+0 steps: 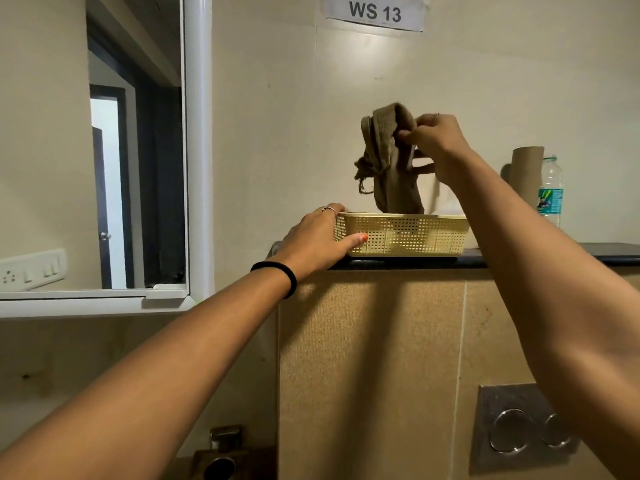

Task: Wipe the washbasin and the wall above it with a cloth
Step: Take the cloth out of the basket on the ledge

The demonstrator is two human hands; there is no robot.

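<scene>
A brown cloth (388,157) hangs bunched above a pale yellow perforated basket (412,237), its lower end still inside the basket. My right hand (433,140) pinches the cloth's top between fingers and thumb. My left hand (318,237) grips the basket's left end, thumb on its front wall. The basket stands on a dark ledge (606,252) against the cream wall (277,116). The washbasin is not in view.
A cardboard tube (526,174) and a plastic water bottle (551,192) stand on the ledge to the right. A white-framed mirror (135,150) hangs at left. A metal flush plate (519,427) sits low on the tiled panel; a metal fitting (221,455) shows at the bottom.
</scene>
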